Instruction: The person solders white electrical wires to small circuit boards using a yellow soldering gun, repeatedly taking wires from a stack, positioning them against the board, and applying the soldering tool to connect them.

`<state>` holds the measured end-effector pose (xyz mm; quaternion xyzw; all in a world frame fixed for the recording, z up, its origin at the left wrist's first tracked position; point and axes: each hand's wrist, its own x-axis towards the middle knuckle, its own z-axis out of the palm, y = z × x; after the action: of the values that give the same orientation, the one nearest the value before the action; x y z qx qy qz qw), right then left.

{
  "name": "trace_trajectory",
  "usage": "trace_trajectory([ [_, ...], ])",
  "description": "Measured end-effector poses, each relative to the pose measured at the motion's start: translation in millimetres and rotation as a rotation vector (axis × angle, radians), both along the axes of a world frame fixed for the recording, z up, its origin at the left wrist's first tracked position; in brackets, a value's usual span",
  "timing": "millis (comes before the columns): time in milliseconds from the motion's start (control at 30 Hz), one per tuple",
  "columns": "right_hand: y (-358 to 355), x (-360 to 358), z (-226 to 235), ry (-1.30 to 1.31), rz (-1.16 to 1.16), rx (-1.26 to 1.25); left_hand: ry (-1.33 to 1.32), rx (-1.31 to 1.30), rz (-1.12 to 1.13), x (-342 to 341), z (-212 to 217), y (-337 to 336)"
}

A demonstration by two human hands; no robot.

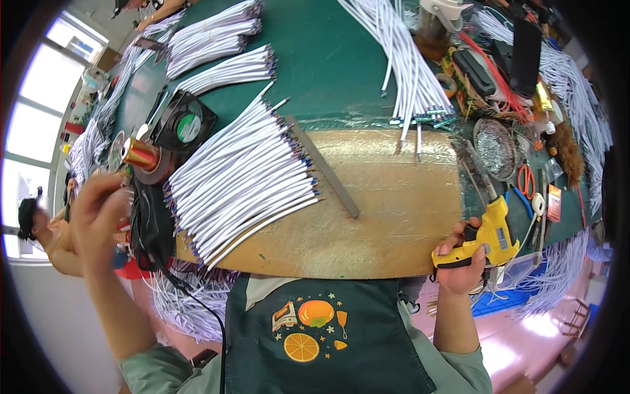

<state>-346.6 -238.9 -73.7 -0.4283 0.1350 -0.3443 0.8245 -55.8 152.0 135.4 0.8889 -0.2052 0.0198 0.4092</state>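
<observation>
Your right hand (467, 259) grips the yellow soldering gun (487, 238) at four o'clock; its tip could scorch the white cables (239, 184). Your left hand (98, 213), at nine o'clock, looks half-closed; what it holds I cannot tell.

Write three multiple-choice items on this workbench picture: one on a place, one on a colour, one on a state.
1. Where does the fanned stack of white cables lie?
A. on the floor
B. on the wooden board
C. in a bin

2. What colour is the pistol-shaped tool?
A. yellow
B. red
C. white

3. What is the right hand doing?
A. resting flat
B. gripping the tool's handle
C. holding scissors

Answers: 1 B, the cables rest across the board's left part. 2 A, its body is yellow with dark trim. 3 B, the fingers wrap the handle at the board's near edge.
</observation>
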Motion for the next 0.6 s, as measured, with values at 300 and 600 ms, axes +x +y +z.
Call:
trace_trajectory([
  [300,-1,4,2,0.036,-0.075,-0.051,-0.003,0.244,-0.474,55,-137,-323],
  [600,4,5,5,0.008,-0.106,0.046,-0.085,0.300,-0.360,67,-167,-372],
])
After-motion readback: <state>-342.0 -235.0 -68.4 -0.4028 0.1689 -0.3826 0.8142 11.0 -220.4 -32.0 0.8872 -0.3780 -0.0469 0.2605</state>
